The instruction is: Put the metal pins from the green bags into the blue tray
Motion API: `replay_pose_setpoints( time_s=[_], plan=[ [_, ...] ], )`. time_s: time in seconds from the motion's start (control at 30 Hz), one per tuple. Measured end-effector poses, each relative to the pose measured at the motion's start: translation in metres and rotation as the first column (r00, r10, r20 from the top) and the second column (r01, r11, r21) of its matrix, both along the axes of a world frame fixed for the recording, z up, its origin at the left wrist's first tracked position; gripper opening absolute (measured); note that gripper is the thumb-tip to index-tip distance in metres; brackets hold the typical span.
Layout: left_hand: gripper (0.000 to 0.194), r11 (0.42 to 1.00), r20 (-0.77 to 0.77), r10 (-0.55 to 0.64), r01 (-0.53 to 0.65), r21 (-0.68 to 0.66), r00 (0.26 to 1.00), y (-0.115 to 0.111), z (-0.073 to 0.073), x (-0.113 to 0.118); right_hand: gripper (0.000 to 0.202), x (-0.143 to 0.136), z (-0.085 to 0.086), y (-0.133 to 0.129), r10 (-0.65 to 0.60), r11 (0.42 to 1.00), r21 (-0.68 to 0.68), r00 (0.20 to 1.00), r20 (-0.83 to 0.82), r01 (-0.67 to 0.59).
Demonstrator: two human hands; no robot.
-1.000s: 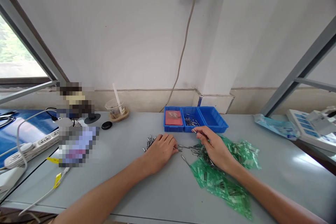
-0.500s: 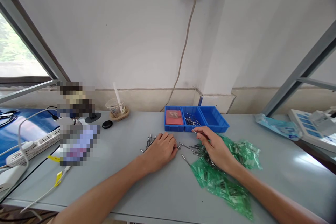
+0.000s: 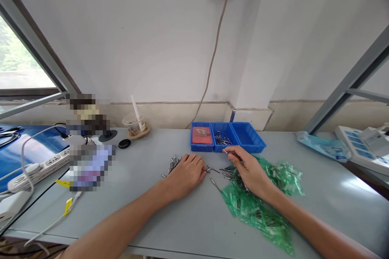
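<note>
My left hand (image 3: 187,174) rests on the grey table with its fingers curled together. A thin metal pin (image 3: 208,170) pokes out from its fingertips. Beside that hand, on its left, lies a small pile of similar pins (image 3: 174,162). My right hand (image 3: 252,172) hovers just in front of the blue bins, thumb and forefinger pinching a small metal pin (image 3: 225,151). Under it is a heap of loose metal pins (image 3: 234,176) on green plastic bags (image 3: 264,218). Two pins lie apart between the hands, one of them a longer pin (image 3: 216,185).
Three joined blue bins (image 3: 248,136) stand at the back: one has a red packet (image 3: 202,135), the middle one loose pins (image 3: 223,139). A cup with a straw (image 3: 133,123), a black disc (image 3: 124,143) and a power strip (image 3: 51,164) are leftward. A light-blue packet (image 3: 322,146) lies right.
Almost nothing differs. Both hands hold nearly the same place and grip; the view has shifted very slightly.
</note>
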State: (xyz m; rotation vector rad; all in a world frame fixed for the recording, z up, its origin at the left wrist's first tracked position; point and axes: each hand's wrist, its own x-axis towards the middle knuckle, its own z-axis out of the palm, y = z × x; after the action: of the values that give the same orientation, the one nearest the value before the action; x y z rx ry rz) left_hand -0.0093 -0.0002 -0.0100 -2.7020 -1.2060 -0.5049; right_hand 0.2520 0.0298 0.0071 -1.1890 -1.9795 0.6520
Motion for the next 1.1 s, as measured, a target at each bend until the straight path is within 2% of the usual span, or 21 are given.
replay_pose_setpoints(
  time_s=[0.23, 0.57, 0.83, 1.1],
  plan=[
    [0.014, 1.000, 0.030, 0.001, -0.002, 0.024, 1.000, -0.0002, -0.0026, -0.0004, 0.033, 0.0018, -0.0003, 0.0015, -0.021, 1.000, -0.005, 1.000, -0.003, 0.021],
    [0.009, 0.999, 0.043, -0.014, 0.016, -0.043, 0.999, -0.0024, 0.0026, -0.0003, 0.031, 0.0030, -0.0014, 0.0016, -0.026, 0.999, 0.022, 1.000, -0.004, 0.026],
    [0.012, 1.000, 0.023, -0.010, 0.010, -0.012, 1.000, -0.0015, -0.0001, 0.0010, 0.031, 0.0028, 0.0020, -0.0001, -0.016, 1.000, 0.003, 1.000, -0.012, 0.016],
    [0.016, 0.999, -0.009, -0.034, 0.034, 0.025, 0.999, -0.0036, 0.0023, 0.0003, 0.031, 0.0025, -0.0022, 0.0023, -0.022, 0.999, 0.036, 1.000, -0.007, 0.022]
  ],
)
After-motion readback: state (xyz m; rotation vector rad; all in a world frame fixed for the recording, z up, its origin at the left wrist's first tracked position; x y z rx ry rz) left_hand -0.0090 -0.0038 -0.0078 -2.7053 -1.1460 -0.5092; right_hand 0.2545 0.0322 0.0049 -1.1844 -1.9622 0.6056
